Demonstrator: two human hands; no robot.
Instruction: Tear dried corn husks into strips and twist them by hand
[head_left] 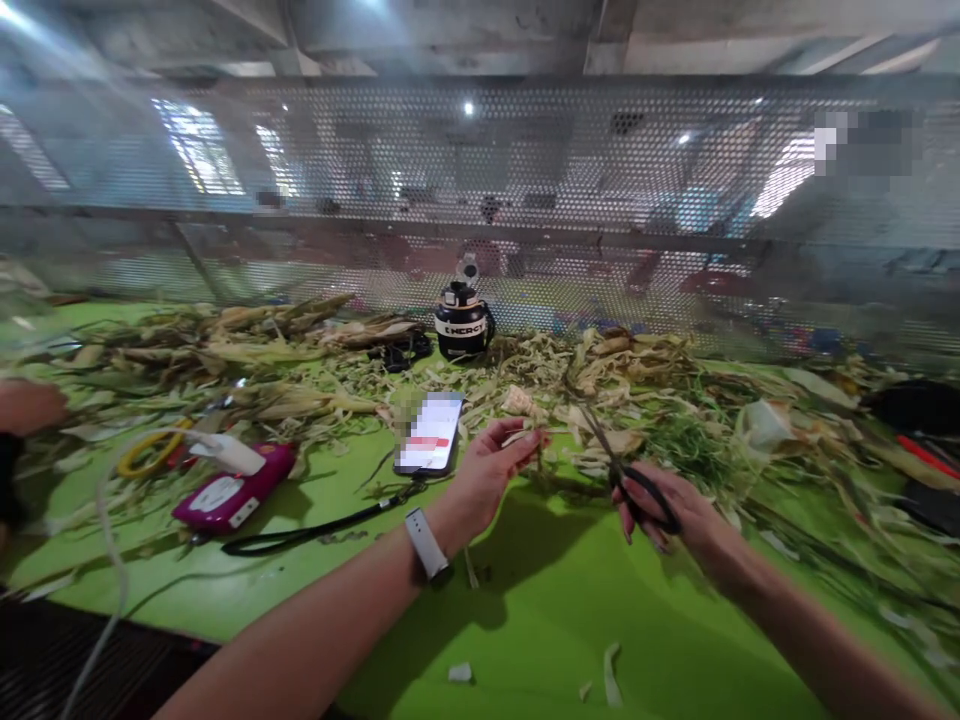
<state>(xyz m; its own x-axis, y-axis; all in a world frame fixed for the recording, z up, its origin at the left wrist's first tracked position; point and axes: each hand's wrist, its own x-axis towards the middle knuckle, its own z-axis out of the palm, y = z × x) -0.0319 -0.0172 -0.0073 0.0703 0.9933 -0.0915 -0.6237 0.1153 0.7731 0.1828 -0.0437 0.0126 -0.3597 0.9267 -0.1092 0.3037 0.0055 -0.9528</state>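
Note:
My right hand [656, 505] grips a pair of scissors [606, 445], fingers through the dark handles and blades pointing away to the upper left. Thumb and fingers of my left hand [491, 465] pinch a thin pale strip of husk [517, 436]; a small reddish spot shows at the fingertips. Just beyond that hand lies a pale, curled husk piece [519, 400]. A lit phone [433, 435] rests to the left of the hand, with a black wrist strap [315, 530] trailing from it. Both hands are above the green tabletop [540, 620], apart from each other.
Dried corn husks [262, 345] and shreds cover the back of the table. A black flask [461, 325] stands open before a perforated metal screen [525, 150]. At left are a magenta power strip [236, 490], a yellow ring [154, 450] and another person's hand [30, 405]. Green fibres [686, 445] lie right.

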